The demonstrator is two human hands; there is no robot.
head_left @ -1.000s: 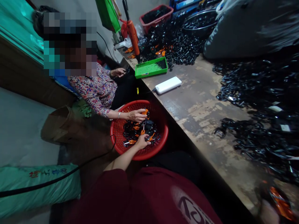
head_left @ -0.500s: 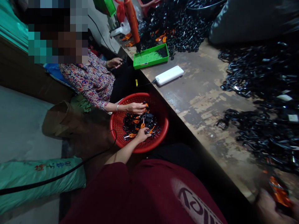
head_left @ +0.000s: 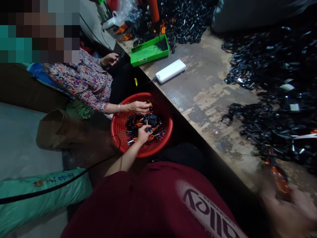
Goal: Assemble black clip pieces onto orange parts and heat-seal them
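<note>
My left hand [head_left: 143, 133] reaches into the red perforated basket [head_left: 168, 132], its fingers closed on a small black part [head_left: 148, 129]. Around it in the basket lie black parts mixed with orange pieces [head_left: 140, 124], some with pale or shiny shafts. At the lower right my right hand [head_left: 288, 211], smeared by motion, grips an orange-and-black piece [head_left: 280, 178] over the table's front edge. Its exact kind cannot be made out. A co-worker's hand [head_left: 140, 107] with a bracelet is also in the basket, by an orange piece.
A wooden table [head_left: 205, 99] carries a large heap of black parts [head_left: 269, 76], a white power bank [head_left: 170, 71] with a cable and a green tray [head_left: 150, 59]. The co-worker's other hand [head_left: 110, 59] holds a black part. A green sack [head_left: 47, 188] lies on the floor.
The view has shifted, so most things appear farther left and higher. My left hand has lifted slightly with a black part visible at its fingertips. My right hand keeps the orange-and-black piece.
</note>
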